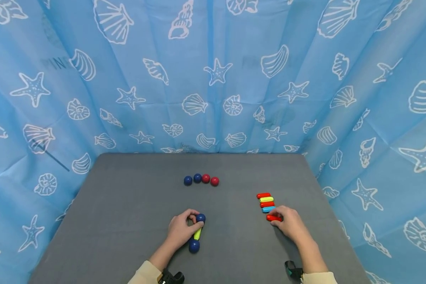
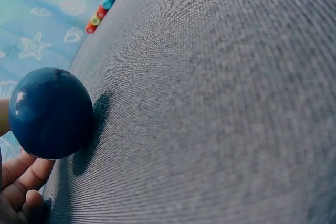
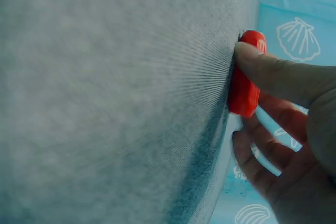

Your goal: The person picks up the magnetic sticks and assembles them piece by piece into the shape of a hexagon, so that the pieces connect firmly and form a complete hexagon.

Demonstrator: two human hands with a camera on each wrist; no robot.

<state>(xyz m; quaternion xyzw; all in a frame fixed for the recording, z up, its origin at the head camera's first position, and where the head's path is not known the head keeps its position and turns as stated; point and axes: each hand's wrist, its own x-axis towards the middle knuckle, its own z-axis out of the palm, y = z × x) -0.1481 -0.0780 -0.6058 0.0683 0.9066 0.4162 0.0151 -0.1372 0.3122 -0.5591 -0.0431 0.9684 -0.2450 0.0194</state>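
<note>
While my left hand (image 1: pixel 182 227) is pinching the far blue ball (image 1: pixel 200 218) of a dumbbell-shaped piece (image 1: pixel 197 235) in the head view, my right hand (image 1: pixel 288 221) is holding a red stick (image 1: pixel 273 217), well off to the right. The piece's yellow-green bar (image 1: pixel 198 233) is running away from me, its far end leaning slightly right, and the near blue ball (image 1: pixel 194 246) is sitting at its close end. The red stick is lying crosswise to that bar, its free end pointing left; I am judging this turn and the sideways gap to matter most, with my right hand plainly the nearer to the stick. Just beyond it, four sticks (image 1: pixel 267 204) are lying side by side, and four balls (image 1: pixel 205 178) are forming a row farther out on the grey bench (image 1: pixel 135 197).

In the left wrist view, one blue ball is looming close, and bent fingers (image 2: pixel 26 182) are showing below it.

In the right wrist view, my thumb (image 3: pixel 252 59) is pressing the red stick; whether the stick is touching the bench, I cannot tell.
</note>
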